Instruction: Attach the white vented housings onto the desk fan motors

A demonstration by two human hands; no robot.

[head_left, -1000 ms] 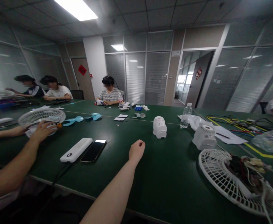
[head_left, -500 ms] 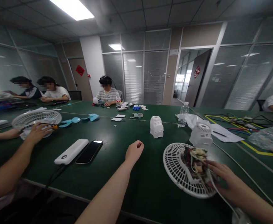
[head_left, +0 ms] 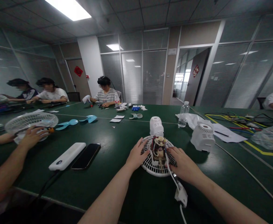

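A white round fan grille (head_left: 150, 166) with a bare motor and wires (head_left: 158, 149) on it lies on the green table (head_left: 117, 193) in front of me. My left hand (head_left: 136, 154) rests on its left rim, fingers spread over the grille. My right hand (head_left: 183, 163) holds the right side, fingers curled on the rim beside the motor. A white cord with a plug (head_left: 180, 196) trails from the motor under my right wrist.
Two white fan housings (head_left: 156, 126) (head_left: 203, 136) and a water bottle (head_left: 183, 114) stand behind the grille. A white power bank (head_left: 67, 151) and a black phone (head_left: 86, 151) lie to the left. A neighbour's hand (head_left: 32, 137) rests on another grille (head_left: 31, 119). Several people sit further along the table.
My right hand dragged the grille with the motor from the right side of the table to the middle. My left hand opened from a loose fist and came onto its left rim.
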